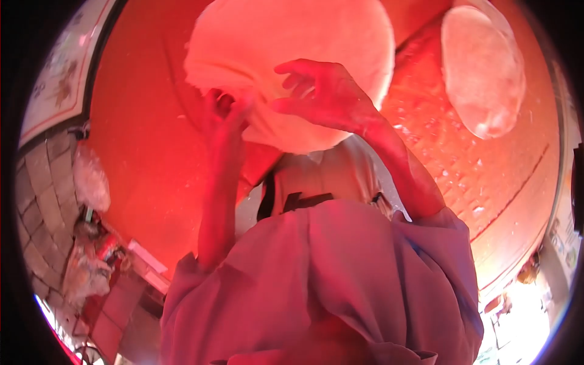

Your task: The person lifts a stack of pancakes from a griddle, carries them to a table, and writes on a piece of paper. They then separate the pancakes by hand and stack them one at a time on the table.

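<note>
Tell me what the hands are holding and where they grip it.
Both hands hold a round sheet of dough at its lower edge: the left hand pinches the edge at the left, and the right hand spreads its fingers on the surface.

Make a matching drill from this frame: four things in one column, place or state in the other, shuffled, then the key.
Things:
1. large dough round
2. smaller dough round
3. left hand
4. right hand

Places or states:
A. lies alone on the work surface, upper right of the view
B. spread open on the near side of the big round, fingers apart
C. held up off the surface by both hands
D. gripping the lower left edge of the big round

Pairs: 1-C, 2-A, 3-D, 4-B
</note>
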`<state>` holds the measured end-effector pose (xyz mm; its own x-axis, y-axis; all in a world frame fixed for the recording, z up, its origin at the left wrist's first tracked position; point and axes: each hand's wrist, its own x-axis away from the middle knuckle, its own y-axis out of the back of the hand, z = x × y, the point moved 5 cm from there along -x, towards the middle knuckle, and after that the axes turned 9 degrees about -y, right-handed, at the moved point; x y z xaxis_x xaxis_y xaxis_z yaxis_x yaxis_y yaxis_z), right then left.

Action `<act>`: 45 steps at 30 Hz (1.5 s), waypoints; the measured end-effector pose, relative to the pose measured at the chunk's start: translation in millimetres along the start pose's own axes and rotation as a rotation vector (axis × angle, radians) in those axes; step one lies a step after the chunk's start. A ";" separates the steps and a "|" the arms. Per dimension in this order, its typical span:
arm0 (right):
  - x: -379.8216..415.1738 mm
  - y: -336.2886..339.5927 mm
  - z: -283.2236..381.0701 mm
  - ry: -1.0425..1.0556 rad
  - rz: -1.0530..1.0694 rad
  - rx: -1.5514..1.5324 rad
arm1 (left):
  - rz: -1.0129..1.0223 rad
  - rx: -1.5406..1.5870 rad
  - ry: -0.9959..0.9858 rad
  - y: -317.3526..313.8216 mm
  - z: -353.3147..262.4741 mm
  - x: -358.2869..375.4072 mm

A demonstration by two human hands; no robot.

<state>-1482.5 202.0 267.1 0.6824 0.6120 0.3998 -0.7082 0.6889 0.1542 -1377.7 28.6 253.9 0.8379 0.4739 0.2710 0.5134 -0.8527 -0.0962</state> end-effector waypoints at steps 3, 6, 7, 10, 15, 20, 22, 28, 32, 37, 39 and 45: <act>-8.6 -15.3 -9.7 -0.087 0.067 -0.061 | -0.026 0.098 0.011 -1.5 -1.5 0.9; -3.9 -35.2 5.4 -0.034 0.050 0.051 | -0.061 0.156 -0.019 1.4 -1.5 2.0; -3.0 -41.6 11.4 0.016 0.037 0.120 | -0.057 0.163 -0.033 3.7 1.0 1.2; -15.4 -35.3 -6.1 -0.105 0.097 -0.009 | -0.059 0.111 0.006 19.0 11.1 0.6; -16.9 -35.2 -12.9 -0.146 0.045 -0.128 | -0.134 0.319 0.051 8.9 13.4 5.0; -28.1 -34.0 -26.6 -0.102 -0.085 -0.062 | -0.167 0.346 0.114 10.7 6.7 8.8; -28.2 -41.4 -28.2 -0.116 -0.116 0.023 | -0.218 0.311 0.130 19.0 19.0 10.3; -42.6 -30.7 -6.1 0.089 -0.118 0.472 | -0.117 0.364 0.225 68.3 75.7 7.5; -30.7 113.2 9.2 0.039 -0.192 -0.226 | -0.169 0.369 0.185 53.0 60.3 13.2; 29.1 394.6 -38.2 0.397 -0.522 -0.138 | -0.146 0.326 0.245 70.3 73.6 8.4; 77.1 499.6 -77.7 0.488 -0.778 -0.035 | -0.123 0.332 0.282 67.5 68.7 9.8; 171.7 566.4 -147.0 -0.494 -1.461 0.242 | -0.112 0.461 0.251 45.0 35.4 20.1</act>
<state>-1739.8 754.3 290.2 0.6890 -0.7245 0.0176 0.4469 0.4438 0.7768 -1331.2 7.5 221.1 0.7322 0.4409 0.5191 0.6726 -0.5883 -0.4490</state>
